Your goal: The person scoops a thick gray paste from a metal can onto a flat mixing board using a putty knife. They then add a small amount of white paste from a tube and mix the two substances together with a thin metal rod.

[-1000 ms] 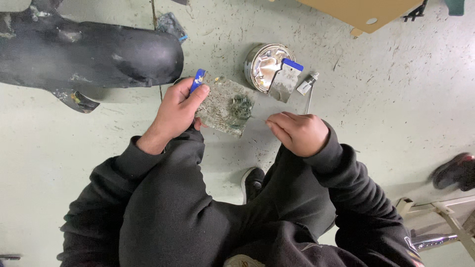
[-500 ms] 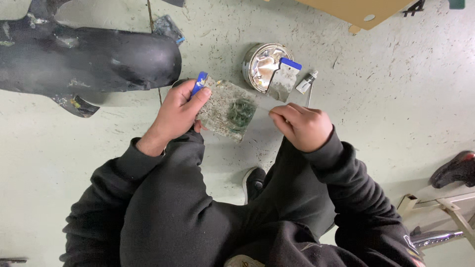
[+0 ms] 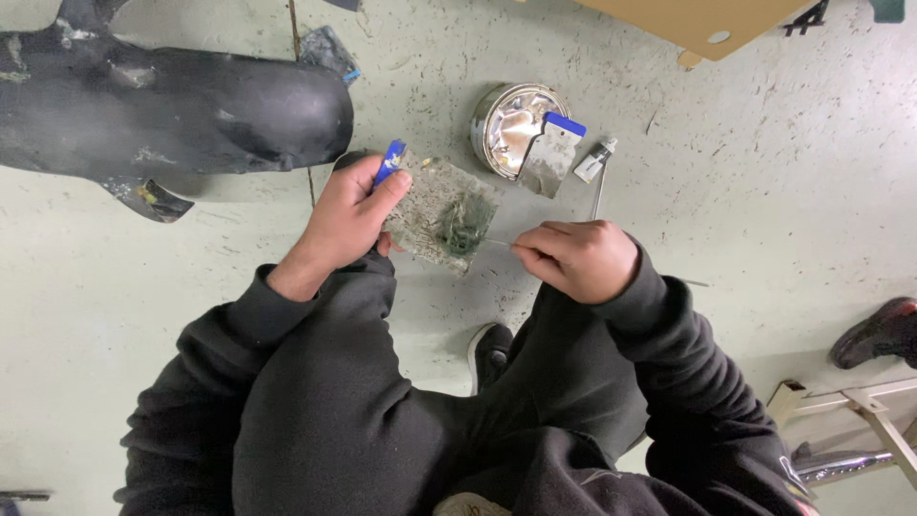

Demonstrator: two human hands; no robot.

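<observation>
Wide putty spreader [image 3: 441, 212], blade smeared grey-green with a darker dab of filler [image 3: 465, 232] near its right edge, held flat over the concrete floor [image 3: 745, 191] just in front of the person's knees. Left hand [image 3: 349, 215] grips it by the blue handle [image 3: 390, 161], thumb on top, fingers wrapped under and clamped tight. Right hand [image 3: 578, 258] sits just right of the blade, fingertips pinched together on a thin stick [image 3: 497, 243] whose tip reaches the filler dab. Beyond the blade, on the floor: an open round tin [image 3: 508, 122] with shiny inside, a second spreader [image 3: 546, 158] with a blue handle leaning across its rim, a small tube [image 3: 594, 161] just beside that. Top left, a black curved body panel [image 3: 172, 119], scuffed, lying near the left hand. Cardboard [image 3: 707, 21] at top edge. Dark shoe [image 3: 879, 333] far right, well apart; metal frame [image 3: 860, 411] lower right.
</observation>
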